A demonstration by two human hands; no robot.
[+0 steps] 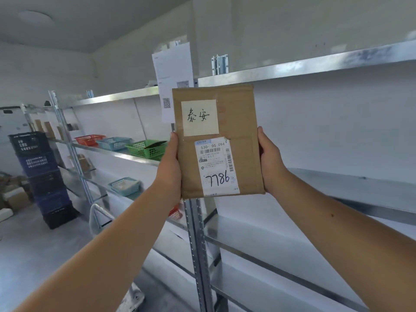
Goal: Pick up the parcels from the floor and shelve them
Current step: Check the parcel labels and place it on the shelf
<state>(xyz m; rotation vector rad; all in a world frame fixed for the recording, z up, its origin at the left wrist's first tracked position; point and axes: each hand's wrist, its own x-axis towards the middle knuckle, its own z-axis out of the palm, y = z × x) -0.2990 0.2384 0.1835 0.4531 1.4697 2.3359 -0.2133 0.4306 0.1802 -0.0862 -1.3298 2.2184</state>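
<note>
A flat brown cardboard parcel (pixel 243 154) is held upright at chest height in front of the metal shelving (pixel 315 68). It carries a pale handwritten note and a white shipping label marked 7786. My left hand (pixel 169 170) grips its left edge, thumb on the front. My right hand (pixel 271 164) grips its right edge the same way. The fingers of both hands are hidden behind the parcel.
A metal upright post (pixel 198 255) stands just below the parcel. Red (pixel 89 140), blue (pixel 113 143) and green (pixel 146 149) baskets sit on the middle shelf at left. Stacked dark crates (pixel 42 176) and cardboard boxes (pixel 15 197) stand on the floor at far left.
</note>
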